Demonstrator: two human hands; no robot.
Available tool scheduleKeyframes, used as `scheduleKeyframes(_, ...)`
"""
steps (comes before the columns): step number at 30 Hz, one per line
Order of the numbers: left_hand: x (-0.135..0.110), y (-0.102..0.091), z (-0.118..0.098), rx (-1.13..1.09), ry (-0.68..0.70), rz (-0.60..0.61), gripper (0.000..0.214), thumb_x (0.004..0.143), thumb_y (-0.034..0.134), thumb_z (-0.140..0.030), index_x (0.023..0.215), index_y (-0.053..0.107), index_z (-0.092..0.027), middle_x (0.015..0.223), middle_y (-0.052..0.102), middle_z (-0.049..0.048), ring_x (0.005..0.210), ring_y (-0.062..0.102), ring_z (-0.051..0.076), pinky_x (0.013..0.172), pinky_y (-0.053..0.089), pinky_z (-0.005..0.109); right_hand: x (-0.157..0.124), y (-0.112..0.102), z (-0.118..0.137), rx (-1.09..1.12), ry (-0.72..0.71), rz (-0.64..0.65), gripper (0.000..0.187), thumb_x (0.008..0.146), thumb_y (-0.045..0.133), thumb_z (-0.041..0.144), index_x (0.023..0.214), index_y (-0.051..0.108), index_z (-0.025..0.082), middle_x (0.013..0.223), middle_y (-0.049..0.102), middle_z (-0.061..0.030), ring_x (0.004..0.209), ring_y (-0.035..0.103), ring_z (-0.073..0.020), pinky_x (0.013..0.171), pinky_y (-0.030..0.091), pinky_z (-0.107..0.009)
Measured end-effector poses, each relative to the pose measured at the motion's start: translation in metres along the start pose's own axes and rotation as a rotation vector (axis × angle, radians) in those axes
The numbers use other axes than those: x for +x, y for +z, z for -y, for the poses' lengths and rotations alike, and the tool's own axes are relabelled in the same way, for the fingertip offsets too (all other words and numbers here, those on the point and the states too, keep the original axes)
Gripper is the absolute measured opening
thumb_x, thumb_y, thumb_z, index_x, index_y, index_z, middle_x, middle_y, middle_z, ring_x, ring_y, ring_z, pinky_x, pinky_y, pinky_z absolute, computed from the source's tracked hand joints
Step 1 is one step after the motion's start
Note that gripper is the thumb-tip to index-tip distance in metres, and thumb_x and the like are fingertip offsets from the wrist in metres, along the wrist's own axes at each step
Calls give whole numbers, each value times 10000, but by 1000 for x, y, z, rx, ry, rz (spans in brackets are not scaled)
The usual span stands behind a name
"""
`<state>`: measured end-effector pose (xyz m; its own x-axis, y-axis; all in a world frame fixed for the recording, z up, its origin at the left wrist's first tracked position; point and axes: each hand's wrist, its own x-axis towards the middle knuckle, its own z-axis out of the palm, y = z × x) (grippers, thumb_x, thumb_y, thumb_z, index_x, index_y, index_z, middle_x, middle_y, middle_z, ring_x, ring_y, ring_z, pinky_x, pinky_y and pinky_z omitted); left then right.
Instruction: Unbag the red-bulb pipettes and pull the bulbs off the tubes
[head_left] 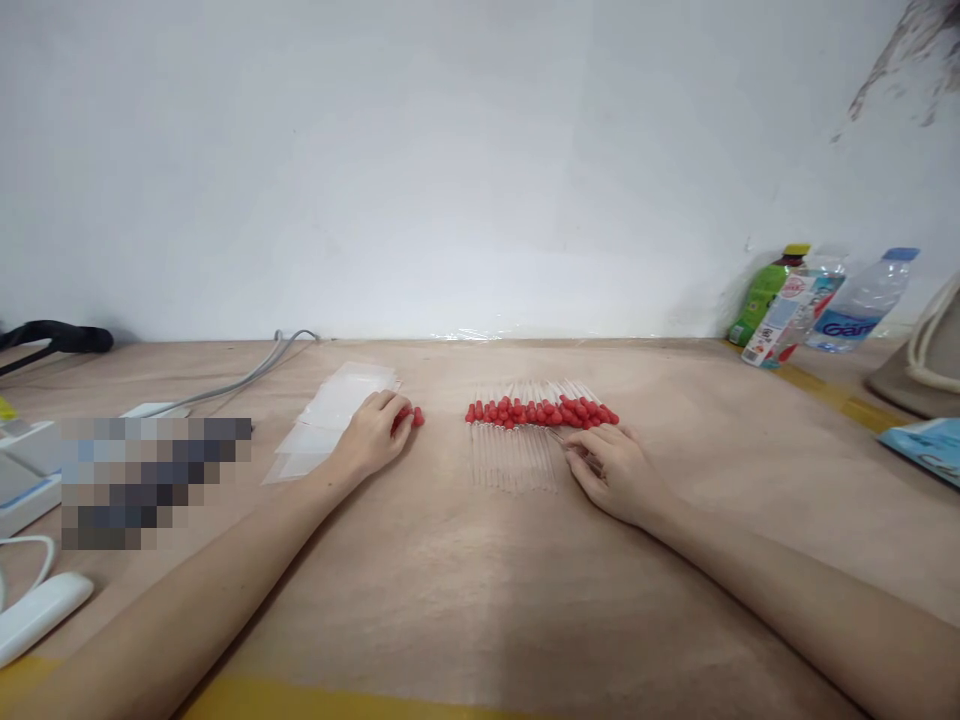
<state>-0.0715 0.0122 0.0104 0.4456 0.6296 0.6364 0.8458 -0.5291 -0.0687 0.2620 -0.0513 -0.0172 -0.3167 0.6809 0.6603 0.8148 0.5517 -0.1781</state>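
A row of glass droppers with red rubber bulbs (540, 412) lies in the middle of the brown table (465, 560). My right hand (609, 468) rests at the row's right end, fingers curled around the glass stems of a few droppers. My left hand (373, 435) lies further left, fingers closed over a few droppers whose red bulbs (415, 416) stick out past the fingertips. A stack of small clear plastic bags (330, 415) lies just left of that hand.
Several drink bottles (817, 300) stand at the back right against the white wall, beside a beige bag (926, 365) and a blue packet (926, 445). White devices (26, 470), a grey cable (240, 380) and a white handset (41, 610) sit at the left.
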Motion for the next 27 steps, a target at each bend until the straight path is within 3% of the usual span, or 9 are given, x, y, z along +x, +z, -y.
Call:
scheduleKeyframes(12, -1, -5, -6, -8, 30, -32, 124, 757, 484, -221, 856, 537, -168, 820, 574, 63, 797, 498, 202, 757, 429, 330, 1, -6, 7, 15, -71, 139, 284, 818, 487, 419, 931, 626, 199, 838, 627, -51, 798, 521, -182, 791, 318, -365)
scheduleKeyframes(20, 12, 1, -42, -53, 59, 8, 156, 788, 489, -296, 826, 576, -172, 876, 585, 59, 858, 487, 206, 804, 404, 347, 2, -5, 6, 30, -75, 170, 314, 836, 457, 425, 997, 607, 200, 931, 634, -62, 865, 524, -192, 826, 337, -380)
scheduleKeyframes(27, 42, 28, -66, -21, -281, 127, 283, 786, 468, -412, 690, 629, -200, 865, 585, 71, 913, 489, 251, 811, 368, 411, 1, -4, 4, 51, -64, 190, 350, 865, 422, 383, 1135, 533, 191, 1008, 633, -58, 918, 524, -187, 866, 331, -380)
